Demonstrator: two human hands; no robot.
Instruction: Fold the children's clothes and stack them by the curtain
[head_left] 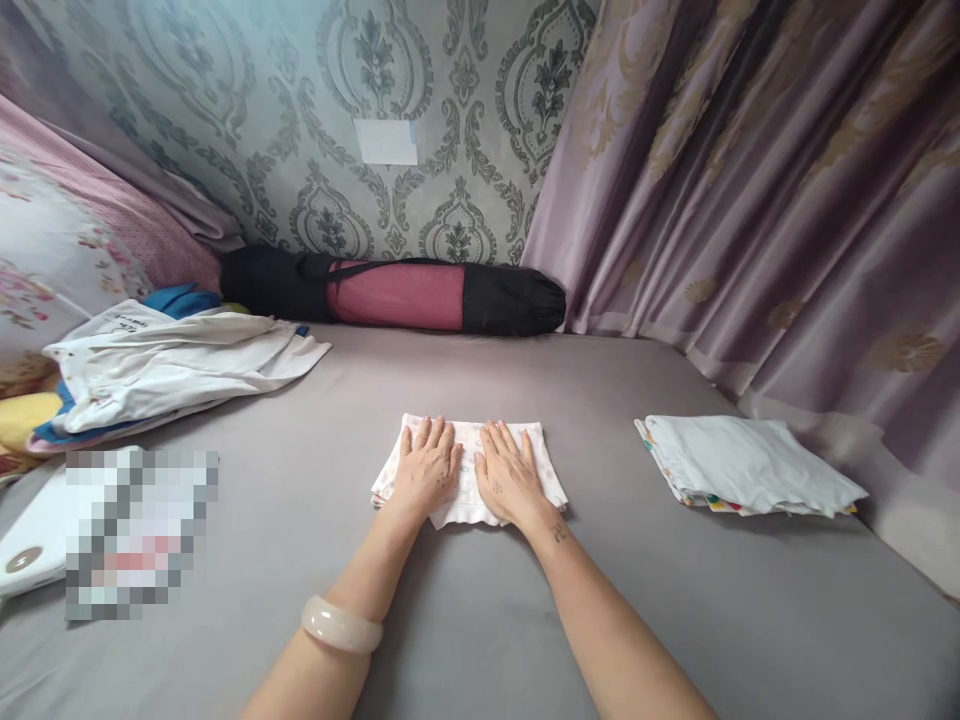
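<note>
A folded white garment (pixel 466 508) with a faint pink print lies flat on the grey bed sheet (pixel 480 620) in front of me. My left hand (pixel 429 468) rests palm down on its left half, fingers stretched forward. On the right half my right hand (pixel 507 470) lies flat in the same way, palm pressed to the cloth. Neither hand grips anything. Part of the garment is hidden under the hands, and the folded layers show at its lower left corner. A pale bangle circles my left wrist.
A stack of folded pale clothes (pixel 750 465) sits at the right. Loose clothes (pixel 180 365) are heaped at the left, above a white object with a round disc (pixel 30 560) and a blurred-out item. A black and maroon roll bag (pixel 397 295) lies along the wall, beside purple curtains (pixel 750 180).
</note>
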